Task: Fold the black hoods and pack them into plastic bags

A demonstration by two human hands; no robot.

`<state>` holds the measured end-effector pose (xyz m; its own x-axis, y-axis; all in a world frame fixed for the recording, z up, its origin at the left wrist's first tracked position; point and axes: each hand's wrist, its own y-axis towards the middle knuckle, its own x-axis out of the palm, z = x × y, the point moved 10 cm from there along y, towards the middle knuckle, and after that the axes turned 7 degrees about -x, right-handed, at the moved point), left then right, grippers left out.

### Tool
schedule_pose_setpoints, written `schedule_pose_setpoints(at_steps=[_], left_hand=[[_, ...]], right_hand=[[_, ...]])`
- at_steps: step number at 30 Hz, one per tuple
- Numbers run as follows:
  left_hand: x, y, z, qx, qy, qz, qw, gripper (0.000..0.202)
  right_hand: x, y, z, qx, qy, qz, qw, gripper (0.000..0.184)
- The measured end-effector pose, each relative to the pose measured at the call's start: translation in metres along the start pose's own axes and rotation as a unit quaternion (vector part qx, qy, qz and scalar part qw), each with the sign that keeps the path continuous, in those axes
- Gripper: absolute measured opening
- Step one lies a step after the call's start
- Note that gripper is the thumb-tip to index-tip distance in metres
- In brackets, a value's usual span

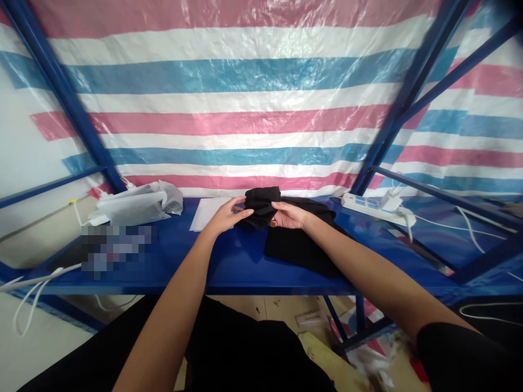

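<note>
A bunched black cloth point(263, 198) is raised above the blue tabletop, between my two hands. My left hand point(227, 216) holds its left side, thumb in front and fingers behind. On its right side my right hand point(288, 215) grips a fold between thumb and fingers. More black fabric point(300, 250) lies flat on the table below and beyond my right forearm; whether it is one piece with the bunched cloth I cannot tell. A white sheet of paper point(203, 211) lies just left of my left hand, which partly covers it.
The blue table point(237, 272) stands against a striped plastic sheet point(245, 81). A translucent plastic bag point(139, 204) lies at left, near a blurred-out patch. At right is a white power strip point(368, 206) with plugs and cables. Blue metal posts point(392, 128) rise at both sides.
</note>
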<state>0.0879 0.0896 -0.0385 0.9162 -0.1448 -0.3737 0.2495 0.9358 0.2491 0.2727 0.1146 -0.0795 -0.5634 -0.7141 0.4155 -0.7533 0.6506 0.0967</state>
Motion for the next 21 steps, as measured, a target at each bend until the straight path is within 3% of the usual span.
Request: schedule_pose_setpoints(at_steps=[4, 7, 11, 16, 18, 21], left_hand=[[0.011, -0.005, 0.012, 0.046, 0.047, -0.016, 0.998, 0.074], [0.013, -0.004, 0.018, 0.076, 0.066, -0.009, 0.995, 0.060], [0.005, -0.001, 0.024, 0.078, 0.043, 0.056, 0.994, 0.037], [-0.022, -0.003, 0.023, 0.046, -0.069, 0.157, 0.984, 0.040], [-0.033, -0.007, 0.024, 0.043, -0.121, 0.205, 0.970, 0.040], [-0.039, -0.016, 0.030, 0.031, -0.148, 0.275, 0.949, 0.042]], right_hand=[[-0.008, 0.002, 0.003, -0.009, -0.032, 0.033, 0.999, 0.039], [-0.013, 0.003, 0.007, 0.002, -0.058, 0.063, 0.996, 0.055], [-0.011, -0.002, 0.001, -0.006, -0.097, 0.076, 0.992, 0.049], [0.004, -0.010, -0.008, 0.018, -0.196, 0.046, 0.979, 0.056], [0.001, -0.008, -0.027, -0.028, -0.295, 0.101, 0.950, 0.066], [0.008, -0.015, -0.076, -0.181, -0.446, 0.228, 0.846, 0.068]])
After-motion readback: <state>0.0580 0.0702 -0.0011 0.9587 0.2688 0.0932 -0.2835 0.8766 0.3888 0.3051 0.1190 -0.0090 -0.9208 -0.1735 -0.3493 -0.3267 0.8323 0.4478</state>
